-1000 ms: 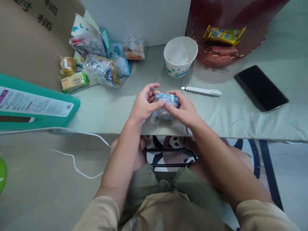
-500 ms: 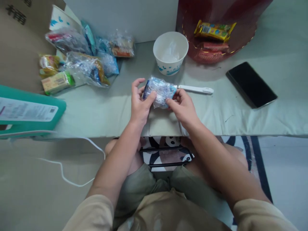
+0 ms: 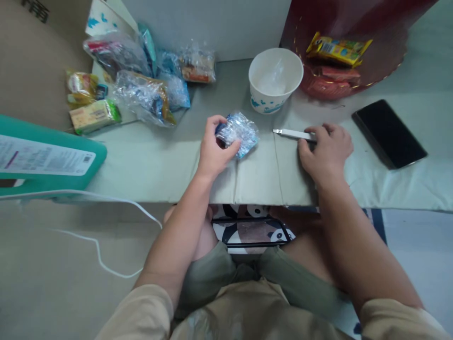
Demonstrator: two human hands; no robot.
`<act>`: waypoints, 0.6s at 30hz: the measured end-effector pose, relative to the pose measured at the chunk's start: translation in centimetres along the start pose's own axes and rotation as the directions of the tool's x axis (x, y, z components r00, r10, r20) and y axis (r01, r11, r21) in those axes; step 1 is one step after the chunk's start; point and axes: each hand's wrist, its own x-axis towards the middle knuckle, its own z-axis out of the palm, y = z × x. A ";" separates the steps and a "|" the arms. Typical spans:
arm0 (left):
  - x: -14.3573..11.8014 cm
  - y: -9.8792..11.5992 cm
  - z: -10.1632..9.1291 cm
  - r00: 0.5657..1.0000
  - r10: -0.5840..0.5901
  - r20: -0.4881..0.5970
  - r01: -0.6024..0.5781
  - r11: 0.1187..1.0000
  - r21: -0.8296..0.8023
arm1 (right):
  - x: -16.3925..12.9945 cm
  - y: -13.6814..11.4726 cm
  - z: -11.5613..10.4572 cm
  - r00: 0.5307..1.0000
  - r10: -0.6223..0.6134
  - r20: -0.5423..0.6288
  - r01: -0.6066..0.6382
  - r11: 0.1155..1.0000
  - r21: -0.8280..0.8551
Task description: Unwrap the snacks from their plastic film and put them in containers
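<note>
Seen from above, the left hand (image 3: 214,152) gripped a crinkled blue-and-clear snack packet (image 3: 238,134) just above the pale green table (image 3: 148,160), its long axis running left to right and tilting slightly down toward the right. The right hand (image 3: 325,150), which half a second earlier had also held the packet, had let go and now lay curled over the handle of a white utility knife (image 3: 290,134), blade pointing left toward the packet. A white paper bowl (image 3: 275,79) stood behind.
</note>
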 end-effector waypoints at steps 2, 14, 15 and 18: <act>0.0 -0.2 0.0 1.000 0.003 0.006 -0.003 1.000 -0.024 | -0.2 -0.1 -0.1 1.000 0.013 0.006 -0.013 1.000 -0.010; -0.4 0.0 1.6 0.991 -0.001 0.135 0.028 0.981 -0.193 | -4.1 -7.8 -1.8 0.963 -0.159 0.220 0.049 0.900 0.434; -0.4 0.0 1.6 0.991 -0.002 0.132 0.027 0.982 -0.188 | -3.9 -7.8 -1.6 0.957 -0.174 0.231 0.063 0.905 0.421; -0.1 -0.4 1.5 0.998 -0.004 0.063 0.015 0.986 -0.167 | -3.7 -7.0 -1.9 0.925 -0.213 0.316 0.086 0.924 0.373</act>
